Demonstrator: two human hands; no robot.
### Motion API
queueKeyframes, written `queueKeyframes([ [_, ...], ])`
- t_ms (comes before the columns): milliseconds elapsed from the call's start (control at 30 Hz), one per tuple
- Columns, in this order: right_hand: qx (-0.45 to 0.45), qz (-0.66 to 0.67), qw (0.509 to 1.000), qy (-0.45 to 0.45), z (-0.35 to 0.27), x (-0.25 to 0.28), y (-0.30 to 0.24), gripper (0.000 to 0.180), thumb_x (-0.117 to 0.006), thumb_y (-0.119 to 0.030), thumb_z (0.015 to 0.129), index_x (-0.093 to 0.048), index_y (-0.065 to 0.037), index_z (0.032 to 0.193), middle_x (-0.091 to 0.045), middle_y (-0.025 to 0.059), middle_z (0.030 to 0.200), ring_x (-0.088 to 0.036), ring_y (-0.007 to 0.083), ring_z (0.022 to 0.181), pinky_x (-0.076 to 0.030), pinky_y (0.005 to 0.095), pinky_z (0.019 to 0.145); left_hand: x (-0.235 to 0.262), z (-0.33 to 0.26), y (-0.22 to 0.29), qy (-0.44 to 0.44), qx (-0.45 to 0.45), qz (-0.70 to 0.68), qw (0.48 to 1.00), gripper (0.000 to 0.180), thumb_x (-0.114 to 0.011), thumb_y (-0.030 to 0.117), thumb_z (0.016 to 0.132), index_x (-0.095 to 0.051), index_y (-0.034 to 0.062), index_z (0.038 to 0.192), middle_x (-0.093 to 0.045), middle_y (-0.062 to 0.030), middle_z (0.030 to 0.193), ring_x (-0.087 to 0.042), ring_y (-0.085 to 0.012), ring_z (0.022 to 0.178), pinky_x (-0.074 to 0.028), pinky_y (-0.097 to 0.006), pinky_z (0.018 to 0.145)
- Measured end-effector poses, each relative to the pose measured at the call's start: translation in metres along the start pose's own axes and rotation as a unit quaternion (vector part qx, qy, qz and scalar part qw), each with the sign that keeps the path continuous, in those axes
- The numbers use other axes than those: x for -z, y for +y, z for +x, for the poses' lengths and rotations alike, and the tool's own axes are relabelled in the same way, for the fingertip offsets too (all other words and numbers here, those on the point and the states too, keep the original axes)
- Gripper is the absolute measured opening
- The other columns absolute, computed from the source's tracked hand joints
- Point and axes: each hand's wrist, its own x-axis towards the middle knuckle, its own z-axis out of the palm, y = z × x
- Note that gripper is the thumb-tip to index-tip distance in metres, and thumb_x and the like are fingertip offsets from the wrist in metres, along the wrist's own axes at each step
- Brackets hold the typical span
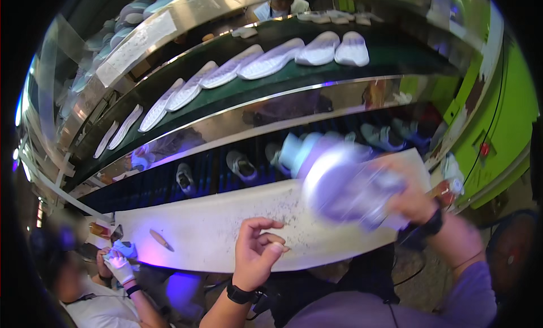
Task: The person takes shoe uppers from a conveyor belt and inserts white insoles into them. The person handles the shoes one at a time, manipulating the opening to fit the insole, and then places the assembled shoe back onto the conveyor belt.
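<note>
My right hand [412, 195] is closed on a shoe [339, 186] with a white and pale purple surface, held above the right part of the white work surface. Motion smears the shoe, and a light blue part [293, 152] sticks out at its upper left. My left hand [259, 251] hovers over the near middle of the white surface [198, 229], apart from the shoe. Its fingers are loosely curled, with a gap between index finger and thumb, and nothing shows in them. Dark specks lie scattered beyond its fingertips.
Shoes [241, 165] sit on a dark roller conveyor behind the surface. Above it, white soles [271, 59] line a green belt [390, 65]. A wooden-handled tool [162, 240] lies left. A co-worker's gloved hand [120, 267] is at lower left. A bottle [447, 192] stands right.
</note>
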Motion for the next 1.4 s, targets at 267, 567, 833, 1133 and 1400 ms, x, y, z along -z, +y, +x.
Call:
queueKeyframes([
  [267, 0.444, -0.592, 0.623, 0.253, 0.256, 0.073, -0.254, 0.035, -0.062, -0.015, 0.084, -0.067, -0.002, 0.117, -0.067, 0.0229, 0.113, -0.065, 0.0381, 0.104, -0.051, 0.0435, 0.093, 0.011, 0.04, -0.032, -0.053, 0.091, 0.057, 0.993, 0.026, -0.071, 0.008, 0.09, -0.056, -0.0004, 0.109, -0.066, -0.0084, 0.105, -0.065, -0.0099, 0.079, -0.054, -0.025, 0.073],
  [567, 0.236, -0.656, 0.713, 0.07, 0.387, 0.03, -0.208, 0.053, -0.034, -0.042, 0.103, -0.061, -0.002, 0.124, -0.06, 0.0268, 0.128, -0.052, 0.0432, 0.125, -0.039, 0.0478, 0.108, 0.036, 0.142, -0.098, 0.111, -0.031, 0.276, 0.954, 0.047, -0.079, 0.027, 0.083, -0.057, -0.0005, 0.115, -0.064, -0.0133, 0.106, -0.063, -0.0211, 0.097, -0.052, -0.034, 0.086],
  [833, 0.416, -0.492, 0.755, -0.126, 0.321, -0.126, -0.119, 0.035, -0.06, -0.019, 0.088, -0.066, 0.003, 0.115, -0.065, 0.0211, 0.113, -0.062, 0.0385, 0.107, -0.049, 0.0407, 0.095, 0.008, 0.263, -0.172, 0.196, 0.177, 0.374, 0.889, 0.101, -0.074, 0.056, 0.075, -0.029, 0.0038, 0.149, -0.033, -0.0298, 0.15, -0.037, -0.0484, 0.139, -0.038, -0.053, 0.111],
  [1133, 0.167, -0.607, 0.715, -0.305, 0.368, -0.249, -0.068, 0.049, -0.05, -0.04, 0.093, -0.068, -0.002, 0.117, -0.071, 0.023, 0.108, -0.066, 0.0405, 0.103, -0.05, 0.044, 0.094, -0.002, 0.27, -0.166, 0.188, 0.224, 0.313, 0.904, 0.094, -0.074, 0.035, 0.079, -0.02, 0.0131, 0.153, -0.023, -0.0274, 0.154, -0.043, -0.0508, 0.133, -0.042, -0.051, 0.109],
  [1400, 0.129, -0.712, 0.652, -0.228, 0.326, -0.171, -0.094, 0.048, -0.06, -0.048, 0.083, -0.076, -0.003, 0.08, -0.071, 0.0245, 0.084, -0.071, 0.0403, 0.079, -0.056, 0.0467, 0.076, 0.015, 0.232, -0.162, 0.317, -0.091, 0.207, 0.921, 0.075, -0.068, 0.008, 0.079, -0.035, 0.0015, 0.147, -0.05, -0.0265, 0.137, -0.052, -0.0412, 0.125, -0.041, -0.042, 0.107],
])
